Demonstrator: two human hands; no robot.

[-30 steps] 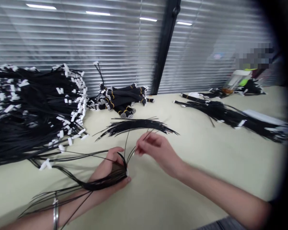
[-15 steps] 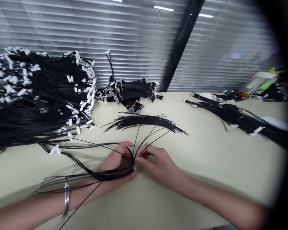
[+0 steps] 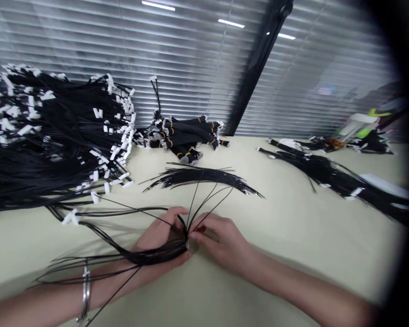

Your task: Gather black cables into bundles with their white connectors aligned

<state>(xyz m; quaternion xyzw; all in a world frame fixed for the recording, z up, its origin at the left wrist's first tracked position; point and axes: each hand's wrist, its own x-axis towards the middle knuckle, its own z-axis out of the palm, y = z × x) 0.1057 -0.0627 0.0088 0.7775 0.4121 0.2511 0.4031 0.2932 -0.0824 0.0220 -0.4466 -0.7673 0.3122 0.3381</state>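
My left hand [image 3: 160,234] is closed around a wire harness [image 3: 153,251], a bunch of thin black wires that meet at a small light-coloured connector [image 3: 187,245] by the fingertips. Some of its wires trail left over the wrist, others stand up and fan away from me. Close against the connector, my right hand [image 3: 220,238] pinches a thin black wire [image 3: 214,209] between thumb and forefinger. The wire's tip is hidden by the fingers. Beyond both hands lies a loose row of cut black wires [image 3: 201,177] with bare metal ends.
At left rises a large heap of black cables [image 3: 61,127] with white connectors. Black bundles with yellow bands [image 3: 187,134] lie at the back by the window blinds [image 3: 177,50]. More black cables [image 3: 327,170] stretch along the right, near a clear container [image 3: 352,127].
The view has shifted slightly. My right fingers have drawn in closer to the connector, and the wire they pinch has come with them. My left hand keeps its hold.
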